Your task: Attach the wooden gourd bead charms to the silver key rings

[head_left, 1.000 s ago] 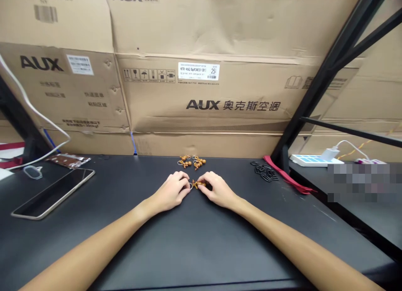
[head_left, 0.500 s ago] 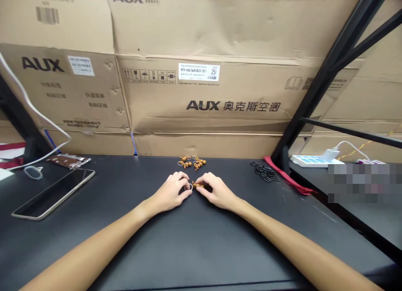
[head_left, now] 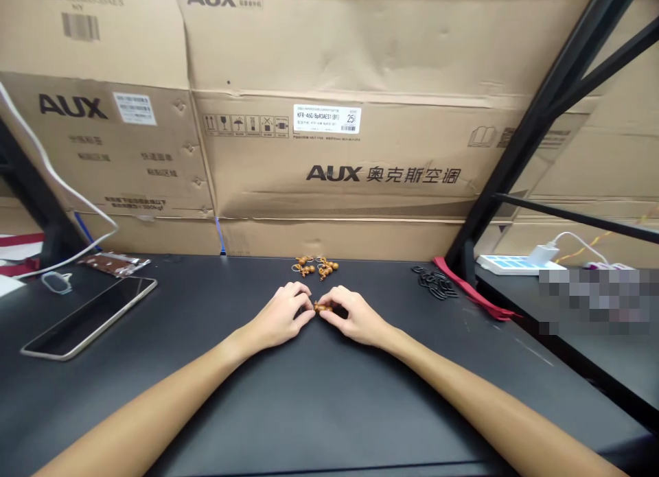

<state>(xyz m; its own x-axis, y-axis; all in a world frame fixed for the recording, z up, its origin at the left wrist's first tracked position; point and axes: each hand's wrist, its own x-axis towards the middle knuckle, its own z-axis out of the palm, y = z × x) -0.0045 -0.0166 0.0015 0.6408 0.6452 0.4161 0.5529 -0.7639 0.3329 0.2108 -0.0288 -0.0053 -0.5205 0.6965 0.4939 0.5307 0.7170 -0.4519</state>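
Observation:
Close together over the middle of the black table [head_left: 319, 408], my two hands work at a small orange-brown gourd-shaped pendant [head_left: 321, 307]. My right hand [head_left: 356, 317] pinches the pendant between thumb and fingers, covering much of it. On the other side, my left hand [head_left: 282, 315] has its thumb and fingers closed at the pendant's left end; the metal key ring they grip is now almost wholly hidden by the fingertips. Just beyond the hands lie several similar keychains with orange-brown beads and metal rings [head_left: 325, 266].
A phone [head_left: 90, 318] and a brown packet [head_left: 114, 263] lie at the left. Several black rings [head_left: 436, 283] are heaped at the right beside a red strap [head_left: 473, 293]. A black metal post [head_left: 466, 257] and a power strip [head_left: 507, 263] stand farther right. Cardboard boxes [head_left: 329, 209] wall off the back.
The key ring, visible at my left fingertips before, has gone out of sight behind them. The pendant in my right hand sits slightly closer to the left fingers. Both hands have hardly moved.

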